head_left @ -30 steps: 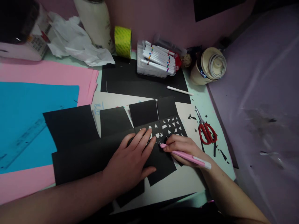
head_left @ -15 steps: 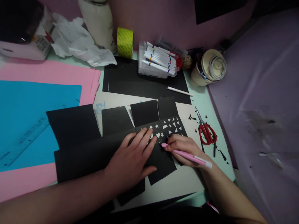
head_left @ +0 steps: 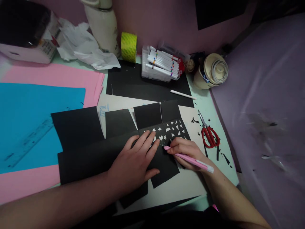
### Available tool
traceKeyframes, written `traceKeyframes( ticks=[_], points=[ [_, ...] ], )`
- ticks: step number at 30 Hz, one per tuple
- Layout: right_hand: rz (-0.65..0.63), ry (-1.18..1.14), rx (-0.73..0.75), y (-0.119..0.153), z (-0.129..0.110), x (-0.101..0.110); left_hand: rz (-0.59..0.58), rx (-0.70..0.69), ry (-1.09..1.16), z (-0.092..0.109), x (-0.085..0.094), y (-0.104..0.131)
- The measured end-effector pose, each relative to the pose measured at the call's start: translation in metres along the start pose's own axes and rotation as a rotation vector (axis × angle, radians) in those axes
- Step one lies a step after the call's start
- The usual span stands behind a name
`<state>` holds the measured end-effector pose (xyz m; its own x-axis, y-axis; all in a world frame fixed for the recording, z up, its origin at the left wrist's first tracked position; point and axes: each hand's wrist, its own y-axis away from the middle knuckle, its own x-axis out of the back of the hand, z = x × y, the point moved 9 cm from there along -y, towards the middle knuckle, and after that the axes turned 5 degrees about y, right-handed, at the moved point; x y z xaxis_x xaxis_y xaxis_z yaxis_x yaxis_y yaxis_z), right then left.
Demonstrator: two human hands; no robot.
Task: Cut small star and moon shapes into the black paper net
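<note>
A black sheet of paper (head_left: pixel 88 162), cut into flaps along its far edge, lies in front of me. Small star, heart and triangle cut-outs show white in its right part. My left hand (head_left: pixel 134 159) lies flat on the sheet, fingers spread, covering some of the cut-outs. Just to its right, my right hand (head_left: pixel 186 152) is closed round a slim pink pen-shaped craft knife (head_left: pixel 190 159), whose white end points toward me. The tool's tip is too small to make out, close to the cut-out shapes.
Red-handled scissors (head_left: pixel 209 135) lie at the right among black paper scraps. Behind are a box of white markers (head_left: pixel 162 65), yellow tape (head_left: pixel 129 47), a bottle (head_left: pixel 102 28) and a pot (head_left: pixel 205 76). A clear ruler (head_left: pixel 30 143) rests on blue paper (head_left: pixel 40 98) at left.
The view has shifted slightly. Both hands keep nearly the same place on the black paper, with the pink craft knife still in my right hand.
</note>
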<state>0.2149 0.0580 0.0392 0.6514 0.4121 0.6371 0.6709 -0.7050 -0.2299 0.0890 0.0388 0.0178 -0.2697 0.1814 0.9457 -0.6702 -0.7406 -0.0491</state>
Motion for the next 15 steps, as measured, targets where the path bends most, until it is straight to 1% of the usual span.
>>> traceKeyframes(
  ticks=[3,7,9,12,14,15],
  points=[
    [-0.006,0.006,-0.013,-0.001,0.000,-0.001,0.008,-0.001,0.019,0.000,-0.001,-0.001],
    [0.003,0.020,0.004,-0.001,-0.002,-0.001,0.007,0.013,0.052,-0.001,-0.003,0.000],
    [0.012,0.014,-0.003,0.001,-0.001,-0.001,0.000,0.017,0.098,-0.002,0.000,0.002],
    [0.046,-0.043,-0.028,0.005,0.005,0.002,-0.049,0.019,0.246,-0.006,0.015,0.004],
    [0.062,-0.079,-0.027,0.007,0.008,0.003,-0.064,0.038,0.364,-0.017,0.035,0.005],
    [0.048,-0.095,-0.034,0.007,0.009,0.001,-0.047,0.062,0.412,-0.026,0.048,0.005]
  ],
)
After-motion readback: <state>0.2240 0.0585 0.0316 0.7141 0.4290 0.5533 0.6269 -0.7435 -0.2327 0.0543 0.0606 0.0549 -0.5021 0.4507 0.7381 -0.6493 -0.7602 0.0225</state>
